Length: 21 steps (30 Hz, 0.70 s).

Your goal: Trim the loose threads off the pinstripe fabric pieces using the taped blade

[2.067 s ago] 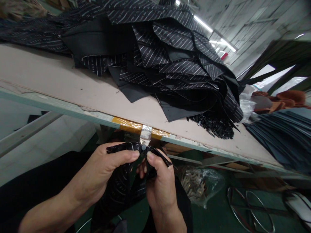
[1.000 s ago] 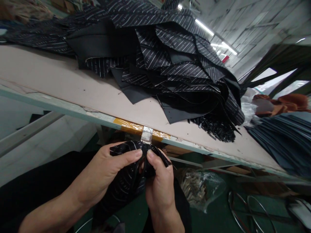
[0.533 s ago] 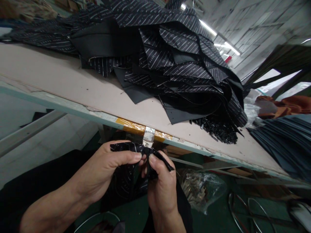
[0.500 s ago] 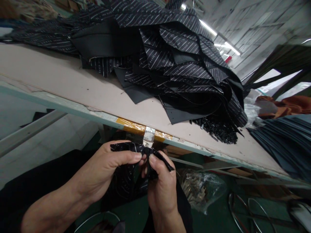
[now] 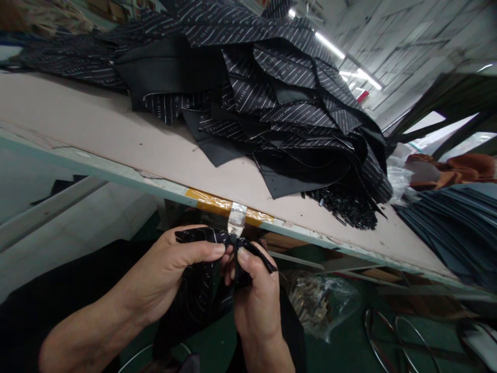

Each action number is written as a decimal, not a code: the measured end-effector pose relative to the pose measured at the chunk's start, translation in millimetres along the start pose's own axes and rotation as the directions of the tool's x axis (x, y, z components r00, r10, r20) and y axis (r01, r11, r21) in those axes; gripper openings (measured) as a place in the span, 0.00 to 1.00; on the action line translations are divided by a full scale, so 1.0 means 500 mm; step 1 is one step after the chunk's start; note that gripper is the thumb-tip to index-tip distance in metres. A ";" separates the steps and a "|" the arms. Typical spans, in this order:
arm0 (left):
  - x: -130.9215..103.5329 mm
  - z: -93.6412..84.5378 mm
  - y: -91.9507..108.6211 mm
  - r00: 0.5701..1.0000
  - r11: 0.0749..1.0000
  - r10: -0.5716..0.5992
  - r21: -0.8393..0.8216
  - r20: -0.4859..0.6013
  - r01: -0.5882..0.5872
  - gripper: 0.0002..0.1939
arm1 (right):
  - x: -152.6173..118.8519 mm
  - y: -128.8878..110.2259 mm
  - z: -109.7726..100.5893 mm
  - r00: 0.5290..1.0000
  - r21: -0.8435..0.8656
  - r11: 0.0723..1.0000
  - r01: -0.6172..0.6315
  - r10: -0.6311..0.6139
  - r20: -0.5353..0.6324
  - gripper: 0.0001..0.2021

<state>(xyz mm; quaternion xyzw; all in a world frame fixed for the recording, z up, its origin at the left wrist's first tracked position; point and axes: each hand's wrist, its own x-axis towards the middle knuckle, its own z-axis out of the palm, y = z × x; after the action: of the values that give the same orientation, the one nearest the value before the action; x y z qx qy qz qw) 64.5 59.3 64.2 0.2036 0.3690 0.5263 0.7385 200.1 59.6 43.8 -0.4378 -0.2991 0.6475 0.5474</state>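
Both my hands pinch one dark patterned fabric piece point(image 5: 202, 235) just below the table's front edge. My left hand point(image 5: 166, 264) is closed on its left part, thumb on top. On its right part my right hand point(image 5: 258, 280) is closed, thumb also on top, close to the left fingertips. The middle of the fabric meets a metal tab point(image 5: 236, 220) fixed to the table edge with yellow tape point(image 5: 209, 201); whether it is hooked on the tab I cannot tell. More of the patterned cloth hangs below my hands, partly hidden by them.
A large pile of dark striped fabric pieces point(image 5: 283, 67) lies on the table point(image 5: 89, 124). Small black bits point(image 5: 349, 210) are heaped at its right, near stacked dark blue cloth point(image 5: 446, 228). Under the table are a clear plastic bag point(image 5: 322, 305) and curved metal tubes point(image 5: 384, 336).
My hands keep their pinch on the fabric at the metal tab and have barely moved. The whole view has shifted very slightly.
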 end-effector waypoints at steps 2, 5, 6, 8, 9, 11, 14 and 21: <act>-0.001 0.001 0.000 1.000 1.000 0.017 0.016 -0.007 -0.017 0.02 | 0.001 -0.001 0.000 1.000 0.006 1.000 0.002 -0.002 -0.006 0.11; -0.001 0.004 -0.002 0.998 0.998 0.046 0.054 -0.040 -0.044 0.03 | 0.003 -0.006 0.005 1.000 0.010 1.000 0.000 0.000 -0.022 0.12; -0.001 0.005 -0.003 0.997 0.997 0.043 0.064 -0.062 -0.039 0.03 | 0.004 -0.009 0.007 1.000 0.012 1.000 -0.004 0.005 -0.024 0.12; 0.000 0.007 -0.005 0.994 0.996 0.043 0.077 -0.103 -0.035 0.04 | 0.006 -0.014 0.014 1.000 0.019 1.000 -0.007 0.008 -0.028 0.11; 0.001 0.007 -0.006 0.992 0.996 0.048 0.080 -0.114 -0.039 0.05 | 0.008 -0.015 0.018 1.000 0.020 1.000 -0.006 0.007 -0.025 0.11; 0.003 0.004 -0.008 0.990 0.994 0.061 0.099 -0.127 -0.049 0.06 | 0.010 -0.015 0.021 1.000 0.017 1.000 0.006 -0.005 -0.025 0.11; 0.007 -0.012 -0.011 0.991 0.977 0.067 0.207 -0.114 -0.043 0.09 | 0.015 -0.009 0.011 0.998 -0.008 1.000 0.030 -0.031 -0.049 0.12; -0.011 -0.030 -0.005 0.992 0.907 0.104 0.417 -0.078 -0.063 0.16 | -0.019 -0.030 -0.026 0.991 -0.511 0.849 0.133 -0.115 0.067 0.19</act>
<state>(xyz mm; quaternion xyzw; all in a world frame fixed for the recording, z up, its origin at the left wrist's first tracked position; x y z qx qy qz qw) 53.8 52.3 54.9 0.3448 0.4987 0.4768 0.6364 218.9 52.8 53.4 -0.5366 -0.4978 0.5148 0.4463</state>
